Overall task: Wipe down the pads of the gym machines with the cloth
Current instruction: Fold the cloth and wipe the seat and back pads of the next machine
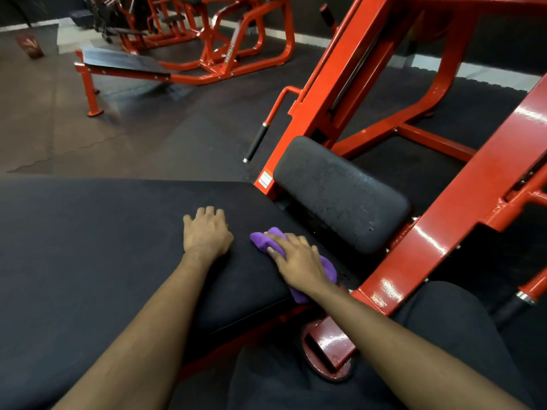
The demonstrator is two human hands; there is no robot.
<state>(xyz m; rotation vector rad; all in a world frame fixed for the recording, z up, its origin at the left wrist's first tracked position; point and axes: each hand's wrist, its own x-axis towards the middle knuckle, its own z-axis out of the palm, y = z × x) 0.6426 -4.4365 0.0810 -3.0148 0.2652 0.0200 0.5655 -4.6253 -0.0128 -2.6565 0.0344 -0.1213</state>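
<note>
Our right hand (296, 258), laid flat, presses the one purple cloth (260, 241) at the big pad's (103, 232) right edge; our left hand (207, 233) rests spread beside it. Leftward we see bare pad; rightward, a second, perhaps scuffed, smaller pad (340, 196).

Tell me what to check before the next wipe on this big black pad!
1. Cloth in hand: ok, right hand presses the purple cloth.
2. Cloth on the big pad: ok, near its right edge.
3. Path clear: not ok, left hand rests on the pad just left of the cloth.
4. Small pad clean: not ok, it shows specks.
5. Cloth clean enough: cannot tell.
</note>
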